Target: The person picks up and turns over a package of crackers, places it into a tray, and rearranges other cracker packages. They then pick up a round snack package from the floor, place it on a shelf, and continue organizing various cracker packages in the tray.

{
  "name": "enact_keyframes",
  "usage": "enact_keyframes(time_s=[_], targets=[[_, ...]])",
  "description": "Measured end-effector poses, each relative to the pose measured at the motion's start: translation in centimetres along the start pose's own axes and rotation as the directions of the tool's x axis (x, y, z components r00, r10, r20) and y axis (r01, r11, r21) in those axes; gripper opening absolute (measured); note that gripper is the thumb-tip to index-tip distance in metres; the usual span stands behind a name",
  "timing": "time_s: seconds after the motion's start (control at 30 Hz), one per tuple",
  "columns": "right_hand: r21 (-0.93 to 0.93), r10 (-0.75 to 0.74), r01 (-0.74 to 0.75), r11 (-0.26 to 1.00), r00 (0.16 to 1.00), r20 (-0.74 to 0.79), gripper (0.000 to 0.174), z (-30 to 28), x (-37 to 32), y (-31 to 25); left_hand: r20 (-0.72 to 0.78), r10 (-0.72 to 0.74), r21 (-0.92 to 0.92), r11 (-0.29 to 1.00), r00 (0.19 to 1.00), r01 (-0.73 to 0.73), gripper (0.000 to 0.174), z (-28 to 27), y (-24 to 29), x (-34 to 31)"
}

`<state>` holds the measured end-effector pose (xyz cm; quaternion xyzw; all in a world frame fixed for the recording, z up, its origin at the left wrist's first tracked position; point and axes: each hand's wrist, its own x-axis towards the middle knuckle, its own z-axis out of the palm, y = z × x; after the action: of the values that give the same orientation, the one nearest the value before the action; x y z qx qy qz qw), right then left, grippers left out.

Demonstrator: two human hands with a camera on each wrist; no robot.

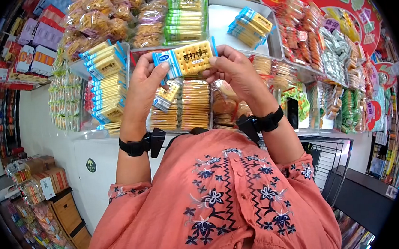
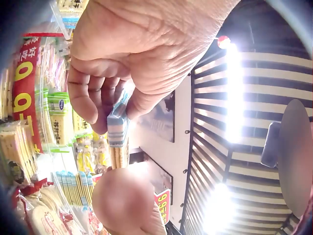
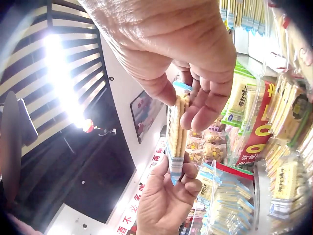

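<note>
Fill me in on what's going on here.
A person at a shop's snack display is holding up a blue-and-yellow cracker packet, with the left hand pinching one end and the right hand the other. Its printed front faces the head camera. Similar packets are stacked in a bin to the left, and a few more lie in a white tray beyond the right hand.

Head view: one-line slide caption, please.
Left hand and right hand hold up a cracker pack amid displayed snacks.
</note>
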<state>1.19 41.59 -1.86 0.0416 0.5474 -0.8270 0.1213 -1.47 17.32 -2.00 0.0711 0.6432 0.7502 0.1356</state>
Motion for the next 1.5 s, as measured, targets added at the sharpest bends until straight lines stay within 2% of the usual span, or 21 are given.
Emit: enact_keyframes(time_s=[0.3,0.53,0.7,0.83,0.93,0.97,1.07,1.1,1.23,1.33,1.47,1.5], targets=[[-0.032,0.014,-0.015,0.999,0.999,-0.032,0.029,-2.9,-0.9,-0.2,0.049,-0.018,0.035,0.999,0.999,0.016,0.034,2.3,-0.2,1.1],[-0.102,0.04,-0.05,0.994,0.995,-0.096,0.033,-5.8,-2.1,-0.4,0.116,-0.101,0.055,0.994,0.988,0.095,0.046,4.8,-1.4,2.8],[-0.139,0.065,-0.086,0.987,0.987,-0.148,0.039,-9.1,-3.1,-2.0,0.168,-0.111,0.092,0.991,0.98,0.096,0.058,8.4,-1.2,5.1],[-0.222,-0.05,-0.001,0.975,0.973,-0.224,0.044,-12.6,-3.7,-5.1,0.212,-0.041,0.175,0.985,0.976,0.004,0.059,10.1,-1.5,9.7],[-0.28,-0.082,-0.009,0.96,0.947,-0.311,0.038,-16.5,-4.0,-7.0,0.184,-0.088,0.311,0.95,0.979,0.028,0.06,11.4,-1.4,12.6],[-0.29,-0.099,0.0,0.957,0.94,-0.326,0.038,-17.9,-4.0,-7.4,0.204,-0.08,0.351,0.937,0.976,0.003,0.062,11.1,-3.2,14.6],[-0.268,-0.094,-0.01,0.963,0.924,-0.371,0.04,-20.7,-3.9,-8.4,0.177,-0.174,0.442,0.893,0.969,0.079,0.065,12.3,-5.1,17.3],[-0.271,-0.089,-0.019,0.962,0.921,-0.38,0.041,-21.7,-3.5,-8.6,0.196,-0.147,0.443,0.895,0.97,0.046,0.066,12.8,-5.8,18.1],[-0.236,-0.074,-0.03,0.971,0.905,-0.418,0.037,-24.4,-1.9,-9.0,0.166,-0.231,0.517,0.848,0.959,0.115,0.068,14.5,-7.4,20.2],[-0.225,-0.039,-0.059,0.973,0.911,-0.41,0.039,-24.8,-0.8,-9.3,0.168,-0.339,0.619,0.767,0.925,0.169,0.073,14.0,-8.7,22.3],[-0.272,-0.041,-0.075,0.959,0.917,-0.398,0.048,-24.4,1.4,-8.8,0.171,-0.361,0.548,0.808,0.917,0.216,0.065,13.7,-8.9,23.0],[-0.307,-0.046,-0.083,0.948,0.919,-0.391,0.052,-24.5,2.0,-8.4,0.157,-0.371,0.534,0.812,0.915,0.238,0.057,13.8,-8.9,23.1]])
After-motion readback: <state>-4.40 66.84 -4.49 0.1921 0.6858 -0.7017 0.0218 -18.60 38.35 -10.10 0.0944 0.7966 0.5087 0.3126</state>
